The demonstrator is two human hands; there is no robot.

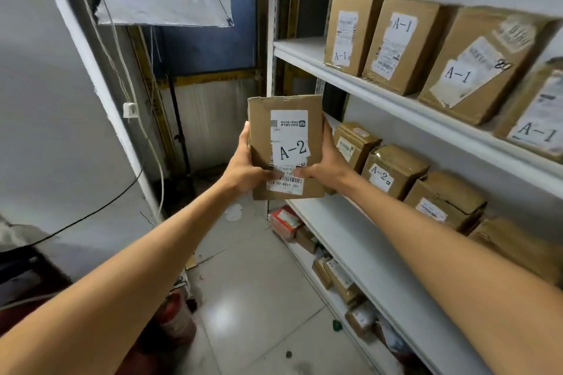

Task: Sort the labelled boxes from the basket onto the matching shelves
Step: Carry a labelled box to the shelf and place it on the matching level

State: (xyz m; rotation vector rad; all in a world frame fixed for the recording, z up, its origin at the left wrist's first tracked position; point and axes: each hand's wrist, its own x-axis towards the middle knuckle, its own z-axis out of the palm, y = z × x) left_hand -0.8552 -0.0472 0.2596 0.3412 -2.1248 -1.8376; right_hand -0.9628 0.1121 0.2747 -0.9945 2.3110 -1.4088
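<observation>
I hold a flat cardboard box point(262, 131) upright in front of me, its white label reading A-2. My left hand point(243, 161) grips its left edge and my right hand point(327, 161) its right edge, both thumbs on the lower label. The box hovers just left of the white shelf unit. The upper shelf point(396, 99) carries several boxes marked A-1 point(399, 46). The shelf below point(359, 240) holds several boxes, one marked A-2 point(391, 172). The basket is out of view.
A lower shelf near the floor holds small parcels point(338, 277) and a red packet point(285, 221). Tiled floor point(259, 298) lies between the shelf unit and a grey wall point(45, 116) with hanging cables. A dark red object point(173, 320) sits low on the left.
</observation>
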